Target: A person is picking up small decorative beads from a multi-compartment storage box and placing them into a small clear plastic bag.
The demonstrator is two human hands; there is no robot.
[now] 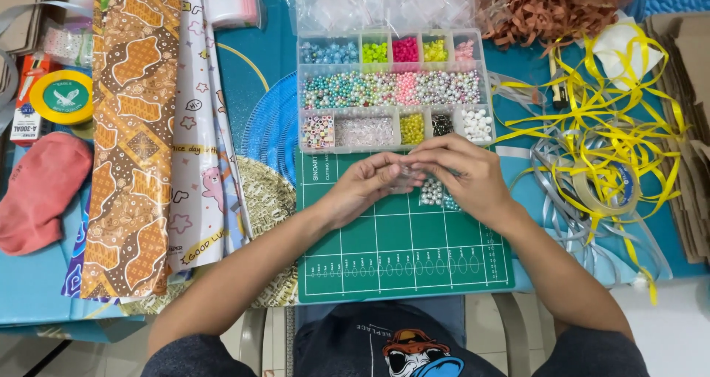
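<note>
Two bare hands meet over the green cutting mat (403, 251), and we see them from above. Our left hand (362, 186) curls inward with its fingers (390, 171) bent toward the thumb, and our right hand (462, 176) comes in from the other side with its fingers (423, 157) drawn together. Between the two sets of fingertips we make out a small clear piece (405, 179), pinched from both sides; it is too small and pale for us to say what it is. Just below that spot, on the mat and partly under the right hand, lies a small heap of pearly beads (432, 193), some white and a few pale blue-green.

Touching the far edge of the mat stands a clear bead organiser box (392, 109), open, its compartments filled with beads sorted by colour: blue, lime, pink and yellow in the far row, a long mixed pastel row in the middle, and lettered cubes, clear, yellow, dark and white beads in the near row.

To the left of the mat we see patterned wrapping paper (137, 133) laid out in sheets, a pink sock (41, 192) and a yellow tape roll (63, 96). To the right, yellow ribbon (614, 125) lies in loose tangles over the blue worktop (29, 288), with brown shredded paper (547, 7) at the far edge.
</note>
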